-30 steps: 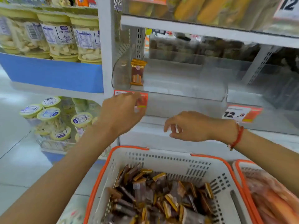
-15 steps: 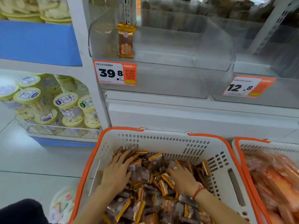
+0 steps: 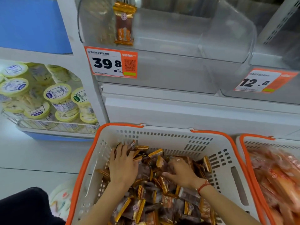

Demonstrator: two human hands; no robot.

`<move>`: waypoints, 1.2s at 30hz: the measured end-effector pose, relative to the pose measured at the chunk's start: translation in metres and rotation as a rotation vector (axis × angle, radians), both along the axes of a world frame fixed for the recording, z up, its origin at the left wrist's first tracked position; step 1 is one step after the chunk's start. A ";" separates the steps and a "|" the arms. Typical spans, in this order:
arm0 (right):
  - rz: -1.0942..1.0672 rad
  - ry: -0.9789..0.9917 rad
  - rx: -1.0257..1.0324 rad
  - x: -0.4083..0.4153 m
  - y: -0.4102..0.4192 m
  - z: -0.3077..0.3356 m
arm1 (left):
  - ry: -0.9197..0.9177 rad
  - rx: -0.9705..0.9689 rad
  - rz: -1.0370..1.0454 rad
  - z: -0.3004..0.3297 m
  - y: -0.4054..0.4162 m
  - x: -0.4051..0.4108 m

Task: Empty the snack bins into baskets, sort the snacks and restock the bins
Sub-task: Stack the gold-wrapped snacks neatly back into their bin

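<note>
Shelving: a white shelf unit (image 3: 178, 111) fills the top and middle, with a blue panel (image 3: 32, 23) at upper left.
Clear bin: a transparent bin (image 3: 170, 30) sits on the shelf above the near basket; one brown-and-gold packet (image 3: 124, 23) stands upright against its front wall.
Near basket: a white basket with orange rim (image 3: 162, 137) stands on the floor below the bin, heaped with brown-and-gold snack packets (image 3: 154, 205).
Second basket: just to the right, another orange-rimmed basket (image 3: 256, 138) holds orange-wrapped snacks (image 3: 276, 172).
Jars: yellow-lidded jars (image 3: 60, 96) are stacked on a low rack at left.
Price tags: an orange tag reading 39.8 (image 3: 112, 62) is fixed under the bin; a 12.8 tag (image 3: 261, 81) hangs further right.
Left hand: the left hand (image 3: 123, 166) lies palm down on the packets, fingers spread and fairly straight, gripping nothing.
Right hand: the right hand (image 3: 180, 172), a red cord at its wrist, digs into the pile with fingers curled; whether it grips a packet I cannot tell.
</note>
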State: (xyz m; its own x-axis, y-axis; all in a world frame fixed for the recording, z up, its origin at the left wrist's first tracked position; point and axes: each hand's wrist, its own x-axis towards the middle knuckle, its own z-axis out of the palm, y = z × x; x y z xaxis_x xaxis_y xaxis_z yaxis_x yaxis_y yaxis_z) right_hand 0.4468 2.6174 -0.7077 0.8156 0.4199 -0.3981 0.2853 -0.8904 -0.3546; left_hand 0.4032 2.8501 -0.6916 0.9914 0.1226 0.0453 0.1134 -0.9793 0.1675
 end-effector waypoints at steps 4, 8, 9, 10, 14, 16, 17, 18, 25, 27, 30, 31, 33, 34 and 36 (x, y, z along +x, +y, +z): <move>-0.267 0.203 0.320 -0.011 0.007 0.023 | 0.313 -0.492 0.118 0.026 -0.021 -0.002; -0.281 -0.013 0.429 -0.022 0.017 0.051 | 0.455 -1.210 0.124 0.057 -0.037 -0.005; -0.281 -0.052 0.439 -0.022 0.018 0.057 | 0.409 -1.245 0.109 0.059 -0.038 -0.004; -0.275 -0.076 0.452 -0.022 0.019 0.063 | 0.374 -1.262 0.108 0.060 -0.037 -0.004; -0.275 -0.056 0.488 -0.024 0.012 0.080 | 0.405 -1.318 0.118 0.069 -0.032 -0.001; -0.280 -0.034 0.481 -0.022 0.010 0.084 | 0.428 -1.363 0.143 0.075 -0.033 0.001; -0.282 -0.017 0.475 -0.020 0.010 0.085 | 0.427 -1.383 0.160 0.078 -0.034 0.002; -0.281 0.011 0.472 -0.018 0.010 0.087 | 0.420 -1.399 0.186 0.078 -0.035 0.004; -0.527 -0.240 0.448 -0.018 -0.050 0.083 | 0.332 -1.349 0.201 0.067 -0.052 0.009; -0.540 -0.382 0.370 -0.025 -0.078 0.083 | 0.326 -1.195 0.084 0.052 -0.060 0.012; -0.529 -0.594 0.244 -0.045 -0.116 0.080 | 0.419 -0.751 -0.108 0.012 -0.064 0.016; -0.535 -0.631 0.188 -0.051 -0.127 0.078 | 0.447 -0.606 -0.138 -0.002 -0.064 0.016; -0.570 -0.652 0.108 -0.059 -0.146 0.072 | 0.405 -0.343 -0.122 -0.016 -0.063 0.015; -0.592 -0.640 0.092 -0.060 -0.152 0.069 | 0.332 -0.246 -0.108 -0.019 -0.063 0.014; -0.622 -0.594 0.087 -0.055 -0.160 0.069 | 0.154 -0.162 -0.128 -0.015 -0.066 0.013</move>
State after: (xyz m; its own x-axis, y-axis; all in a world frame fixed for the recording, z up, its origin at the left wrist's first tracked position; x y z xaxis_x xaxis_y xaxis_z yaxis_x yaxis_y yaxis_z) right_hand 0.3913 2.4575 -0.6385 0.9702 -0.1629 0.1795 -0.0856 -0.9229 -0.3753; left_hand 0.4163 2.7839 -0.7071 0.9930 -0.0107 -0.1172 0.0268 -0.9492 0.3136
